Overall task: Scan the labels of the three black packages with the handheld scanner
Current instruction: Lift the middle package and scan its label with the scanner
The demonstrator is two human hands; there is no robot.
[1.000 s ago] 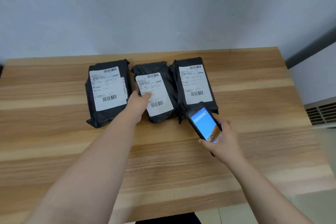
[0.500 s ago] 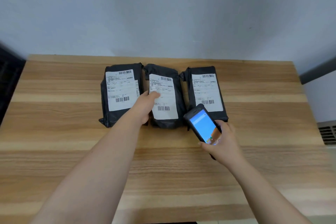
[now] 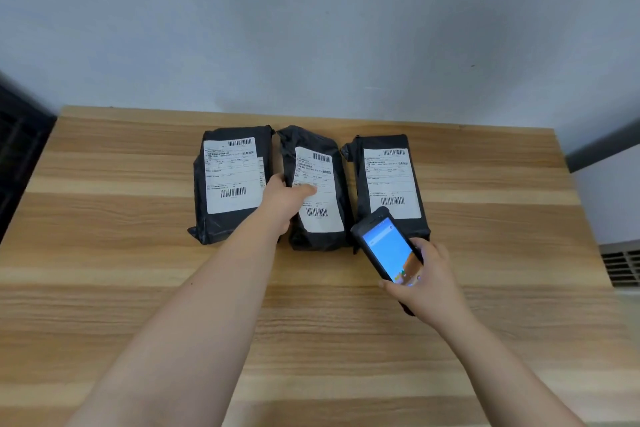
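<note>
Three black packages with white barcode labels lie side by side on the wooden table (image 3: 121, 288). The left package (image 3: 232, 180) and the right package (image 3: 388, 177) lie flat. My left hand (image 3: 285, 201) grips the left edge of the middle package (image 3: 318, 194), thumb on its label. My right hand (image 3: 427, 284) holds the handheld scanner (image 3: 389, 248), a black device with a lit blue screen. Its top end sits over the near corner of the right package, close to the middle package's lower right.
A grey wall rises behind the table. A dark object (image 3: 17, 156) stands past the table's left edge. At the right are a white unit with a vent grille (image 3: 621, 267) and the table's right edge.
The view has tilted up, so the packages sit lower in frame. The middle package has shifted away from the right one, leaving a gap. Both hands keep their hold.
</note>
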